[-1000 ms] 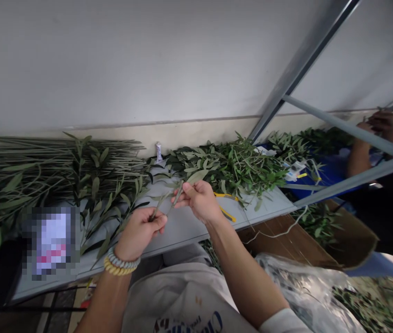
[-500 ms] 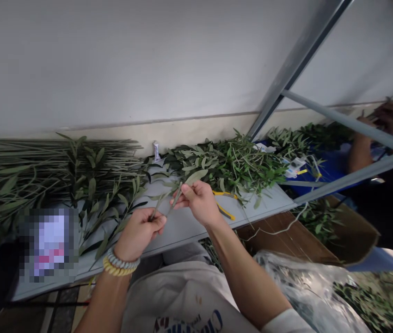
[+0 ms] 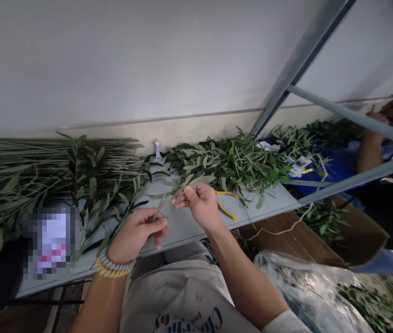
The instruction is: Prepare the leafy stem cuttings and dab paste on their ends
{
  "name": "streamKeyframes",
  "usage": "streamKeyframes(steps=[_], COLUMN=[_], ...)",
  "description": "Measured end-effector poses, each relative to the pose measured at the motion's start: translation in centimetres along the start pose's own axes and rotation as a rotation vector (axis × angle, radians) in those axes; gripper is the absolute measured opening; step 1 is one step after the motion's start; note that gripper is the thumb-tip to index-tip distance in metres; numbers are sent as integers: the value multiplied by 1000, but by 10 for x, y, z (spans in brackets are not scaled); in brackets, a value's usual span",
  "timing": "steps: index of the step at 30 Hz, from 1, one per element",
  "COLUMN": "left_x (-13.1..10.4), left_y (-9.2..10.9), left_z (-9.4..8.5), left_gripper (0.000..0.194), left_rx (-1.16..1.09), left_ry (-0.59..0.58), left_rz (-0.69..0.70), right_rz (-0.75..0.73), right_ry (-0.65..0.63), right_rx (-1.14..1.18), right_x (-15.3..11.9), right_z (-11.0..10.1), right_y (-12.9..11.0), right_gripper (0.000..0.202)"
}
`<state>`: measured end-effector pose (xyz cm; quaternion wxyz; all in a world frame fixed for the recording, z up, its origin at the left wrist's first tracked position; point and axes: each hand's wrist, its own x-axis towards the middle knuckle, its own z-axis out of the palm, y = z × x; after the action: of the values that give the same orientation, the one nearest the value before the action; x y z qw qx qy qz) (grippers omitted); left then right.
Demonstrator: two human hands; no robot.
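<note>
My left hand (image 3: 141, 233), with coiled bands at the wrist, pinches a thin green sprig near its stem end. To its right, my right hand (image 3: 199, 203) is closed on a leafy sprig (image 3: 201, 179), whose pale leaves stick out above the fingers. The stems run between the two hands, over the grey table (image 3: 179, 231). Yellow-handled pliers (image 3: 227, 212) lie just right of my right hand. Behind the hands is a pile of leafy branches (image 3: 203, 157); where the held stems meet is too fine to make out.
Long stems (image 3: 109, 150) lie at the left. A small tube (image 3: 157, 150) stands by the wall. A blurred-out lit screen (image 3: 53, 240) is at the front left. Metal bars (image 3: 349, 113) cross the right side, before another person's arm (image 3: 370, 145). Clear plastic (image 3: 297, 282) lies below.
My left hand has shifted slightly left and its fingers have spread a little, while still pinching the sprig. The leaves at my right hand have turned rightward. The view has shifted slightly.
</note>
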<state>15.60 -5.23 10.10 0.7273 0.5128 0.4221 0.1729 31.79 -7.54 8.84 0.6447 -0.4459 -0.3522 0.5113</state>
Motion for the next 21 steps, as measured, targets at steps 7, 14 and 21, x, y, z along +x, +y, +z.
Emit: streamKeyframes(steps=[7, 14, 21], left_x=[5, -2, -5], left_y=[8, 13, 6], left_z=[15, 17, 8], left_gripper=[27, 25, 30], left_rx=[-38, 237, 281], left_ry=[168, 321, 246], left_rz=[190, 282, 263], right_rz=[-18, 8, 38], right_ry=[19, -81, -21], right_rx=[-82, -21, -36], right_x=[8, 13, 8], right_z=[14, 17, 21], right_y=[-6, -13, -5], right_gripper=[36, 32, 35])
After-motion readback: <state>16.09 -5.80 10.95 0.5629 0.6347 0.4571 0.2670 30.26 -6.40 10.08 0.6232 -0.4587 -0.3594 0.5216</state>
